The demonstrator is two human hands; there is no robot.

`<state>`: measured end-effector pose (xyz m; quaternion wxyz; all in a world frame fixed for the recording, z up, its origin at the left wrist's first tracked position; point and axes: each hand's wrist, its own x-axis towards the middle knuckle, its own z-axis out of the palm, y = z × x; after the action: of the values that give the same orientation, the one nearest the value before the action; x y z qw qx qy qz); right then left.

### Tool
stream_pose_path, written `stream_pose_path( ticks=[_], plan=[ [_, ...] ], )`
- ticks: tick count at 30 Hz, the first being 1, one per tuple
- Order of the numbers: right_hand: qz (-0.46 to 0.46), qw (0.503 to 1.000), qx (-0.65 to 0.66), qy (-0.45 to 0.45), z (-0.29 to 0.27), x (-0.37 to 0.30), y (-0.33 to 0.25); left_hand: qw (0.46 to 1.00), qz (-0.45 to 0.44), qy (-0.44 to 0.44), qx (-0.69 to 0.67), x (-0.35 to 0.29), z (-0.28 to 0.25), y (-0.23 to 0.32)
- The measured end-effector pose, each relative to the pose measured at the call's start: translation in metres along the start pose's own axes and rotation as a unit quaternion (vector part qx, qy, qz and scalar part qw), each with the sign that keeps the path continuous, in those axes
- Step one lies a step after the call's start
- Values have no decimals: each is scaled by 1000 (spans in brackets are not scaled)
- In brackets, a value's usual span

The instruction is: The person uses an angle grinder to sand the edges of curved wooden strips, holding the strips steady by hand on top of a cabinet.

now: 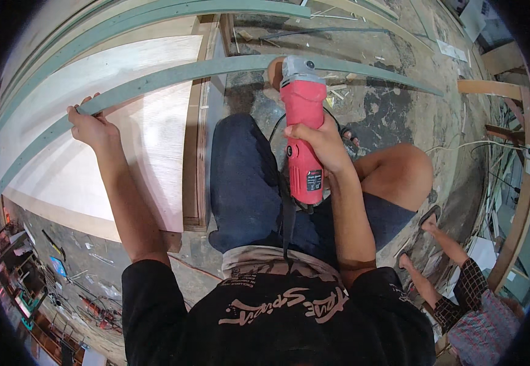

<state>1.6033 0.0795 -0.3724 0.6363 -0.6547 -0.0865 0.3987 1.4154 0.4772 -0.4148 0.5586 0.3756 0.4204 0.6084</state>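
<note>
My left hand (93, 129) is closed around a long, narrow grey-green strip (167, 77), gripping it toward its left part. My right hand (325, 145) wraps the body of a red angle grinder (304, 97), its metal head pointing away from me. A brownish disc (275, 73) shows at the left of the grinder head, over the strip; whether it touches the strip, I cannot tell. The strip runs from the lower left, across a white board, under the grinder and out over the floor to the right.
The pale board (149, 146) tops a wooden box-like piece at my left. More green strips (173, 11) lie beyond it. Offcuts and debris litter the stained floor (387, 107). A wooden frame (524, 183) stands at right, near another person (484, 326). Tools and cords (97, 308) lie lower left.
</note>
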Motion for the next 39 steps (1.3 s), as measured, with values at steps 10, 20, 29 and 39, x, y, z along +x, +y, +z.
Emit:
stream_pose_path(
  ticks=[10,20,29,39],
  plan=[
    [5,1000,-2,1,-5,3,3,1000,11,-9,-5,3,-4,-2],
    [-4,1000,-13,-2,-5,2,4,1000,22,-8,14,4,-5,-3],
    [16,1000,4,-4,-7,3,9,1000,15,-8,14,3,-4,-1],
    [7,1000,-7,-3,-10,4,13,1000,15,0,9,3,-4,-2]
  ],
)
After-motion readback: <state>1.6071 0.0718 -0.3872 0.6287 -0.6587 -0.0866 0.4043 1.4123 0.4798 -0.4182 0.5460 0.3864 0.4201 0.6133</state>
